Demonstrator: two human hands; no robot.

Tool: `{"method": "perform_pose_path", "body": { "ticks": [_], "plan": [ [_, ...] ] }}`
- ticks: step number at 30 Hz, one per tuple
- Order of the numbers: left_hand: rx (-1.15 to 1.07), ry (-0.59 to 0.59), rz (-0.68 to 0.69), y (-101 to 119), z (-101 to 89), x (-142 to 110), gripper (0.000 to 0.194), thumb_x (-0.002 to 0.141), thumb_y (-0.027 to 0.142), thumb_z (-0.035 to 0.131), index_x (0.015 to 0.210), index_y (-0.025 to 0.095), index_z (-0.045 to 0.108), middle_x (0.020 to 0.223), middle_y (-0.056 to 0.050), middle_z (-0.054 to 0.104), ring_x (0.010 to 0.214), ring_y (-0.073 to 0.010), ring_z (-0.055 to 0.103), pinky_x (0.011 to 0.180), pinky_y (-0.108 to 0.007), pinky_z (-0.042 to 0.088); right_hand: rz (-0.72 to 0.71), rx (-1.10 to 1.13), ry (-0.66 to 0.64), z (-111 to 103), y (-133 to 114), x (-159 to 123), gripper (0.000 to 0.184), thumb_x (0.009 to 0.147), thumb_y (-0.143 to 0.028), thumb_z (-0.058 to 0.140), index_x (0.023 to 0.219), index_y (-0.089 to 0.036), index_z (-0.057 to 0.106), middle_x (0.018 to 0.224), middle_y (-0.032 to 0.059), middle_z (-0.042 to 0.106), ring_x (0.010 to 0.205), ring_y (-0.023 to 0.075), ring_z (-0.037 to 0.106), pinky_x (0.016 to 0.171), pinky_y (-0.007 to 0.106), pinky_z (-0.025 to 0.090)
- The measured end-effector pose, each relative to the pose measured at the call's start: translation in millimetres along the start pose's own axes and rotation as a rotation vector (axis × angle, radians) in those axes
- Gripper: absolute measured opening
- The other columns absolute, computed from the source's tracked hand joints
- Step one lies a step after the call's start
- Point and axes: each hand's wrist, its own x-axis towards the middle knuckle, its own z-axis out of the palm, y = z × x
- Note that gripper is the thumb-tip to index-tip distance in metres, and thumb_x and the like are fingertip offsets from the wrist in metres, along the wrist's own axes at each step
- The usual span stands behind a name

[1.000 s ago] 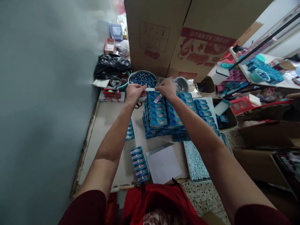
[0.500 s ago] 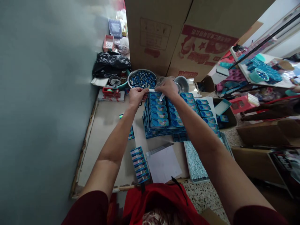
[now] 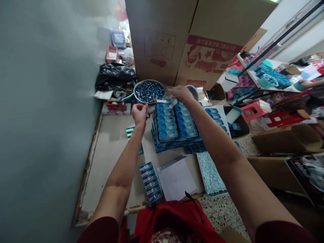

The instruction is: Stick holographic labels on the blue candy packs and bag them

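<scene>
My left hand (image 3: 139,114) is closed, thumb and fingertips pinched together, left of the stacked blue packs. Whatever is in its pinch, if anything, is too small to make out. A dark ring-shaped piece (image 3: 148,116) shows beside its fingers. My right hand (image 3: 184,94) is over the far end of the stack, fingers bent toward the left. A pale translucent strip (image 3: 173,103) shows just under it; its fingertips are blurred. The blue packs (image 3: 167,126) stand in rows and layers, each with a round recess and printed label. Right behind them is a metal bowl (image 3: 135,96) of blue wrapped pieces.
Rows of small blue packs (image 3: 150,182) lie by a white sheet (image 3: 177,180). A tray of pale blue pellets (image 3: 212,173) sits front right. Large cartons (image 3: 162,40) rise behind; a red tape dispenser (image 3: 115,105) is at left. A co-worker's arm (image 3: 310,83) shows far right.
My hands have moved apart: the left has drawn back left from the stack's far end, the right has shifted slightly right. The whole view has turned a little.
</scene>
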Motion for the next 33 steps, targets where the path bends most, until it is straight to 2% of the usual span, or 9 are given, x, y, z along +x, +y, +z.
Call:
{"method": "perform_pose_path", "body": {
  "ticks": [2,4,7,9,13,17,23,29,33],
  "plan": [
    [-0.026,-0.046,0.114,18.4,-9.9,-7.6,0.033,0.089,0.047,0.082,0.089,0.020,0.065,0.083,-0.001,0.068,0.075,-0.0133,0.063,0.073,-0.023,0.049,0.018,0.056,-0.006,-8.1,-8.5,-8.4,0.050,0.100,-0.059,0.068,0.071,-0.018,0.068,0.066,0.0069,0.063,0.077,0.0217,0.065,0.073,0.032,0.047],
    [-0.080,-0.205,0.144,39.1,-13.0,-20.8,0.044,0.092,0.063,0.075,0.096,0.020,0.071,0.087,-0.003,0.072,0.072,-0.0146,0.066,0.070,-0.025,0.052,0.008,0.121,0.015,-11.3,-21.0,-16.3,0.054,0.101,-0.063,0.067,0.070,-0.019,0.065,0.065,0.0053,0.060,0.073,0.0193,0.062,0.070,0.032,0.045],
    [-0.168,-0.453,-0.026,64.5,-9.3,-40.3,0.061,0.084,0.078,0.077,0.099,0.018,0.075,0.090,-0.007,0.076,0.070,-0.0176,0.072,0.066,-0.028,0.055,-0.022,0.223,0.005,-10.2,-38.8,-26.6,0.055,0.100,-0.065,0.068,0.070,-0.020,0.061,0.063,0.0025,0.056,0.068,0.0164,0.059,0.066,0.030,0.043],
    [-0.219,-0.519,-0.147,72.2,-6.6,-46.9,0.065,0.073,0.076,0.088,0.095,0.017,0.075,0.087,-0.008,0.076,0.071,-0.0188,0.074,0.066,-0.029,0.056,-0.030,0.307,-0.021,-9.1,-44.7,-32.1,0.053,0.099,-0.065,0.070,0.071,-0.021,0.059,0.062,0.0015,0.055,0.065,0.0154,0.057,0.063,0.029,0.042],
    [-0.266,-0.474,-0.199,70.5,-9.9,-44.1,0.062,0.052,0.057,0.106,0.085,0.016,0.073,0.082,-0.006,0.076,0.071,-0.0152,0.072,0.067,-0.026,0.057,0.039,0.509,-0.043,-9.7,-40.5,-40.5,0.037,0.080,-0.038,0.093,0.080,-0.023,0.060,0.062,-0.0033,0.056,0.060,0.0133,0.052,0.060,0.029,0.042],
    [-0.223,-0.447,-0.204,70.8,-18.3,-30.0,0.051,0.061,0.050,0.103,0.080,0.015,0.071,0.076,-0.004,0.074,0.063,-0.0116,0.068,0.060,-0.022,0.056,0.114,0.652,-0.005,-5.1,-28.3,-47.5,0.040,0.063,-0.010,0.090,0.087,-0.022,0.061,0.064,-0.0057,0.061,0.060,0.0138,0.057,0.061,0.029,0.047],
    [-0.077,-0.459,-0.137,80.0,-26.0,-13.0,0.049,0.068,0.045,0.102,0.083,0.016,0.065,0.069,0.001,0.070,0.058,-0.0107,0.067,0.055,-0.018,0.053,0.027,0.793,0.056,6.1,-17.3,-51.3,0.035,0.064,-0.014,0.089,0.085,-0.020,0.062,0.071,-0.0062,0.063,0.069,0.0134,0.064,0.070,0.029,0.052],
    [-0.149,-0.486,-0.182,83.4,-23.3,-19.5,0.052,0.079,0.064,0.091,0.091,0.016,0.072,0.083,-0.005,0.078,0.060,-0.0096,0.069,0.056,-0.018,0.056,-0.055,0.836,-0.021,-4.3,-22.1,-49.4,0.039,0.062,-0.015,0.092,0.092,-0.018,0.067,0.076,-0.0048,0.067,0.077,0.0141,0.067,0.076,0.029,0.053],
    [-0.184,-0.438,-0.144,83.7,-18.8,-22.6,0.046,0.074,0.052,0.097,0.087,0.016,0.071,0.082,-0.004,0.078,0.064,-0.0102,0.071,0.058,-0.018,0.056,-0.033,0.812,-0.041,-3.7,-25.1,-49.9,0.039,0.062,-0.012,0.092,0.094,-0.016,0.069,0.075,-0.0038,0.067,0.075,0.0147,0.065,0.073,0.029,0.052]
  ]
}}
